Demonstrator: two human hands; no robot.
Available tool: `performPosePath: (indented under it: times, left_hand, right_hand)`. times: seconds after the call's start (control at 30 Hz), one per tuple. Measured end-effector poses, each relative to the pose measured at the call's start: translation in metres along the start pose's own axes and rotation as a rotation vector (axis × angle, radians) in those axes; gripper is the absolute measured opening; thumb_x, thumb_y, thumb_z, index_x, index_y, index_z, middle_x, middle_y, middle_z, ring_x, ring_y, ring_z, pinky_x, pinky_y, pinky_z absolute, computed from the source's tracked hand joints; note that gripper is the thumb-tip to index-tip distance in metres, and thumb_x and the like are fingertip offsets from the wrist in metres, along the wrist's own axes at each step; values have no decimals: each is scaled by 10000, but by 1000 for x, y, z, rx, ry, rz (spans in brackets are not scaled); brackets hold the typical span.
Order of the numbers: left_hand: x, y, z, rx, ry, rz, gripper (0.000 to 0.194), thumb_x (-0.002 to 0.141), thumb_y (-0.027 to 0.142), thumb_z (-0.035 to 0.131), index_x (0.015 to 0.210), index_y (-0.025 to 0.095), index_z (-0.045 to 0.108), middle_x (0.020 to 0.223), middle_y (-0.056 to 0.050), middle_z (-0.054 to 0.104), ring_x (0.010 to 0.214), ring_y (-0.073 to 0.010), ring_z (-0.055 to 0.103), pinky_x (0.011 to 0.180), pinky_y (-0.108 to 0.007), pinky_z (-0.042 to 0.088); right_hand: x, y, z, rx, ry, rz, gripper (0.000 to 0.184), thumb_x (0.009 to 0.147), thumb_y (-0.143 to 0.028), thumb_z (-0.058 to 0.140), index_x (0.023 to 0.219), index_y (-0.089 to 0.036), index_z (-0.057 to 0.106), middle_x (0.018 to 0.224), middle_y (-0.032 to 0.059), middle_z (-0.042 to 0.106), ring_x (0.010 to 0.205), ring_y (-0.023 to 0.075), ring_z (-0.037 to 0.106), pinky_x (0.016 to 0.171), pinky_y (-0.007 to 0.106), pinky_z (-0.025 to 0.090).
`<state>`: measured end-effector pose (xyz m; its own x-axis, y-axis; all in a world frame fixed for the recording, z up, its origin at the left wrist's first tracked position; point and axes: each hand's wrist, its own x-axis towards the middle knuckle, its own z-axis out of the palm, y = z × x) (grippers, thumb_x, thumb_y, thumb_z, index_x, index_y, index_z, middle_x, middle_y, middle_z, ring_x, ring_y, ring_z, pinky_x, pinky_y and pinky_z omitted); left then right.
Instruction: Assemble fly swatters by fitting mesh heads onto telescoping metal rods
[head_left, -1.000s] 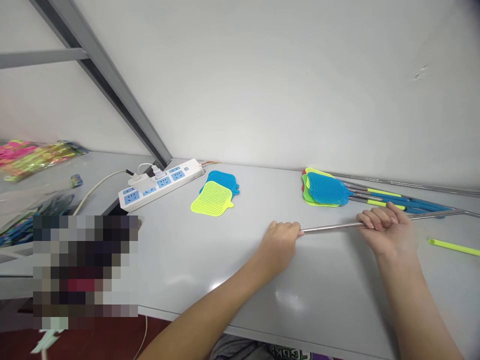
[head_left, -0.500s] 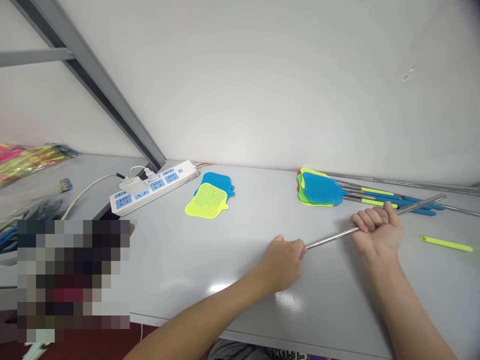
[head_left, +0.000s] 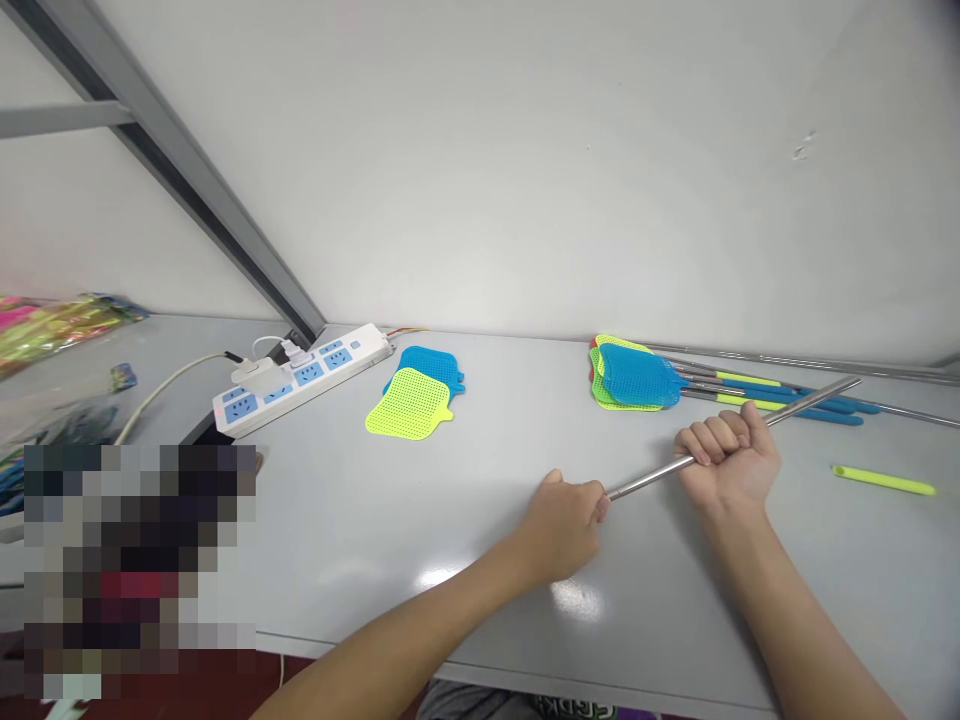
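A shiny metal telescopic rod (head_left: 651,477) slants up to the right above the table, held in both fists. My left hand (head_left: 568,525) is closed around its lower left end, hiding that tip. Farther up, my right hand (head_left: 727,460) wraps the rod with the palm turned up, and the thicker end sticks out beyond it. A loose yellow-green handle sleeve (head_left: 883,480) lies to the right of my right hand. Behind the hands, several assembled fly swatters lie stacked, a blue fly swatter (head_left: 641,377) on top.
Left of centre, a yellow-green swatter head (head_left: 409,404) overlaps a blue swatter head (head_left: 435,360). A white power strip (head_left: 300,380) with plugs and a cable stands near the grey metal post (head_left: 202,190). Bare metal rods (head_left: 795,361) lie along the wall. Plastic-bagged goods (head_left: 67,325) are at far left.
My right hand has slid slightly left along the rod, toward my left hand, and the rod's far end has come left with it. My left hand stays nearly in place.
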<state>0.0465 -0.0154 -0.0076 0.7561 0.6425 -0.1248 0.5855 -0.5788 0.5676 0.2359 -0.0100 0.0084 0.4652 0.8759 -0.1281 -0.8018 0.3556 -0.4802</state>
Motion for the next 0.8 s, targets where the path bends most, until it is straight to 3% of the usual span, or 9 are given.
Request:
performPosePath:
  times: [0.2,0.4,0.8]
  left_hand:
    - [-1,1,2,32,39,-13,153,726,53,331,693,185,401,660,32,591,492,-100,417,691,-260,304]
    - [-1,2,1,34,19,-21,176,715,33,324,714,183,415,664,34,587,503,-100,435,692,-262,302]
    - [0,1,5,-6,93,-15,168,694,27,324,677,179,394,654,46,601,484,-89,420,670,-260,289]
  right_hand:
    - [-3,7,2,-2,40,15,410,717,-201,480,546,-180,108,442,-65,22,354,73,47,294,191,158]
    - [-7,12,3,-28,46,24,412,710,-196,488,543,-179,112,448,-65,21,356,71,47,297,187,165]
    - [-10,18,6,-23,95,27,400,725,-208,465,552,-179,106,455,-65,27,362,73,46,303,189,147]
